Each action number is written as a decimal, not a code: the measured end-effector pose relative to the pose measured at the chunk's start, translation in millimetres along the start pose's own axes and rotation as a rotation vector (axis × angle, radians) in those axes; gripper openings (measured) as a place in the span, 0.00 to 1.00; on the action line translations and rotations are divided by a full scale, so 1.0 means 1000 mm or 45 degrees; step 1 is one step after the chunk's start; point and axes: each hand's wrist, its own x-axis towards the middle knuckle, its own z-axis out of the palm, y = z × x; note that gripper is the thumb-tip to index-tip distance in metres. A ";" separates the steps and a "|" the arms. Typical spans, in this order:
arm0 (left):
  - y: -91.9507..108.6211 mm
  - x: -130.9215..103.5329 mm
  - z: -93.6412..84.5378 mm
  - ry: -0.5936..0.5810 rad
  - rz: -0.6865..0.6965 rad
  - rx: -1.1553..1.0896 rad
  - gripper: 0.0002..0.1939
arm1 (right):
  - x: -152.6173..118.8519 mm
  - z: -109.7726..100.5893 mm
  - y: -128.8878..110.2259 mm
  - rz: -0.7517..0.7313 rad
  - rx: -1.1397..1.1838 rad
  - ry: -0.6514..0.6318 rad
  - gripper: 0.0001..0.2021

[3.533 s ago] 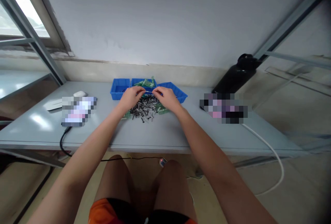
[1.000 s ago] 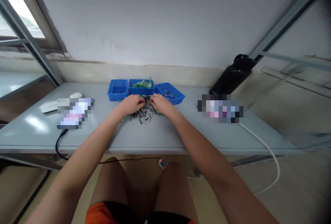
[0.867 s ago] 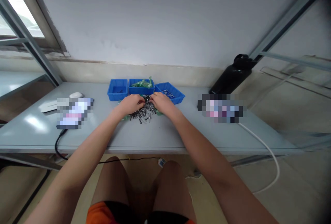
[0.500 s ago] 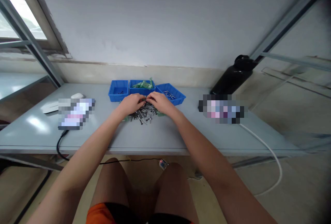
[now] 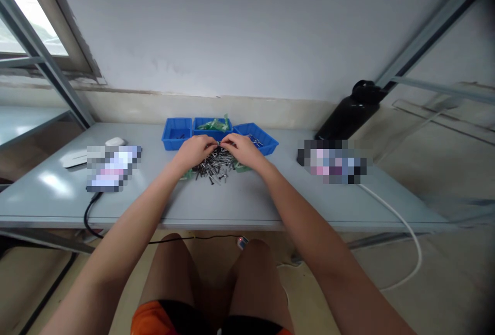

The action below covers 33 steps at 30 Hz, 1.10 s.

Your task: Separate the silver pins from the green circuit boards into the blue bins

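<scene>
A heap of dark and silver screws (image 5: 215, 165) lies on the grey table, with bits of green plastic (image 5: 187, 175) at its sides. Above its far edge, my left hand (image 5: 197, 148) and my right hand (image 5: 240, 149) almost meet at the fingertips. Both hands have their fingers pinched; whatever is between them is too small to make out. Right behind stand a left blue bin (image 5: 170, 143) with a few small dark pieces, a middle blue bin (image 5: 198, 131) with green plastic, and an angled right blue bin (image 5: 266, 149) with silver screws.
On the left lie a phone (image 5: 115, 170) with a black cable and a white case (image 5: 115, 141). A black bottle (image 5: 344, 116) stands at the back right, behind a blurred device (image 5: 328, 162) with a white cable (image 5: 402, 221). The wall closes off the table's back.
My hands have risen slightly and drawn together over the screws, uncovering more of the heap's far part. The bins and heap look the same.
</scene>
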 end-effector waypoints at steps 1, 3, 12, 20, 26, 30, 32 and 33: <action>-0.001 0.000 0.000 0.019 -0.011 0.000 0.12 | 0.000 0.000 0.000 0.007 0.009 0.003 0.07; -0.003 0.001 0.001 0.060 -0.041 0.008 0.12 | -0.001 -0.001 -0.001 0.025 0.044 -0.002 0.08; -0.004 0.002 -0.002 0.220 -0.140 -0.062 0.09 | -0.002 -0.004 0.002 0.030 0.004 -0.017 0.10; -0.006 0.003 0.000 0.207 -0.074 -0.096 0.08 | -0.001 -0.005 0.000 0.026 -0.038 0.152 0.10; -0.008 0.004 0.006 0.192 -0.006 -0.066 0.08 | -0.001 -0.006 -0.005 -0.049 -0.025 0.228 0.11; -0.008 0.004 0.004 0.314 -0.018 -0.155 0.07 | -0.001 -0.007 -0.002 -0.020 -0.033 0.212 0.11; -0.006 0.005 0.002 0.404 0.011 -0.238 0.06 | -0.001 -0.006 0.000 -0.019 -0.049 0.177 0.10; -0.004 0.005 0.001 0.442 0.034 -0.283 0.06 | -0.001 -0.005 0.001 -0.026 -0.053 0.152 0.10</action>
